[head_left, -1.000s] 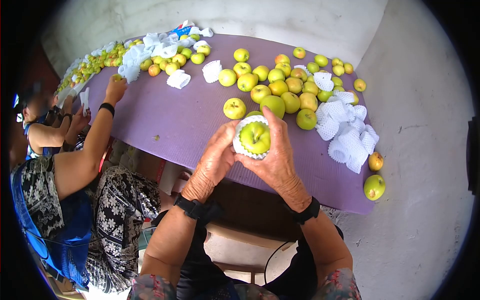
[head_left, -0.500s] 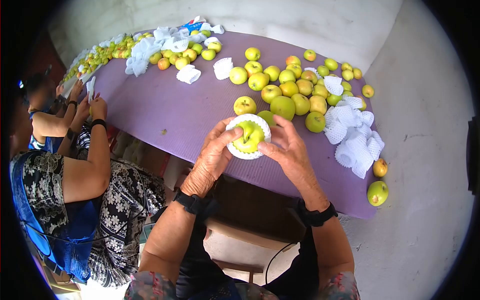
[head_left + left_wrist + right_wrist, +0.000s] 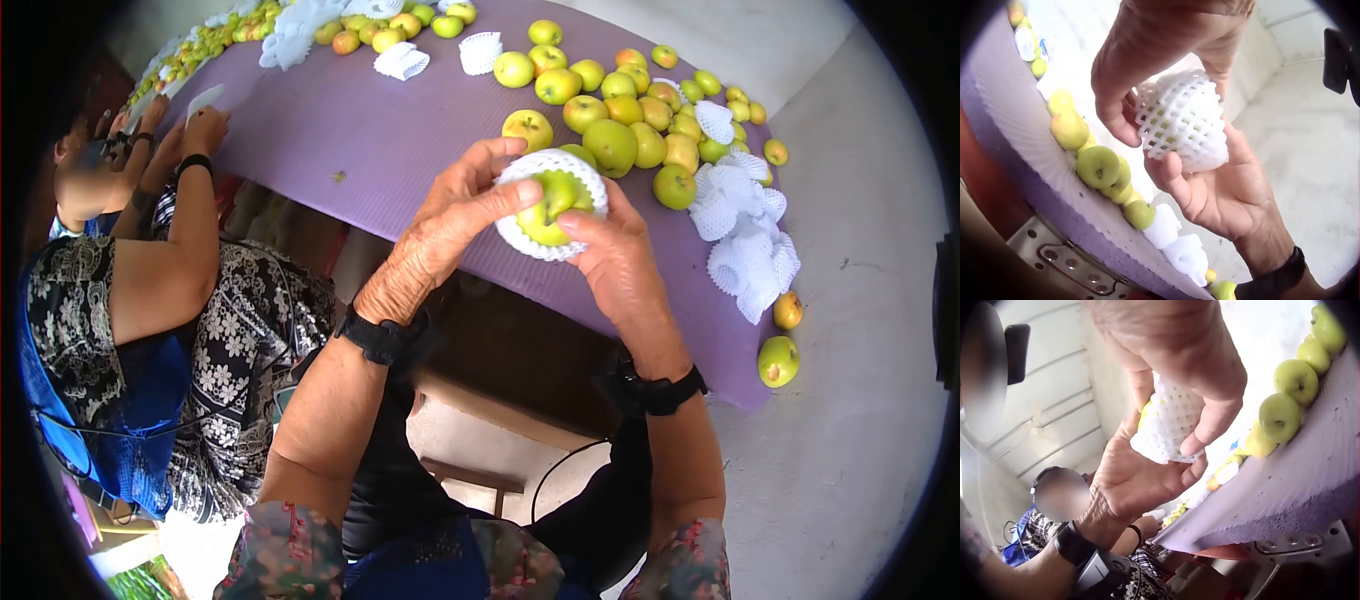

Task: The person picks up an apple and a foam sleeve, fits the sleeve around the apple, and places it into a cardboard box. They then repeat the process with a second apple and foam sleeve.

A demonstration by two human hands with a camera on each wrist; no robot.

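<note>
A green apple (image 3: 556,207) sits in a white foam net sleeve (image 3: 517,232), held between both hands above the table's near edge. The left hand (image 3: 455,207) grips its left side, thumb on the apple's top. From the right, the right hand (image 3: 620,262) grips it with the thumb at the sleeve's opening. The left wrist view shows the net (image 3: 1182,119) wrapped around the apple, with fingers of both hands on it. In the right wrist view the net (image 3: 1169,422) covers most of the apple, and yellow-green skin shows at one side.
Loose apples (image 3: 610,148) lie on the purple table (image 3: 400,130) just beyond the hands. Empty foam nets (image 3: 745,235) are heaped at the right, with a bitten-looking apple (image 3: 778,361) near the edge. Other people (image 3: 120,290) work at the left, and a wall (image 3: 870,200) stands at the right.
The head view has shifted, so the table sits higher in it. The left thumb has come onto the apple's top, and the hands with the apple appear farther up and right.
</note>
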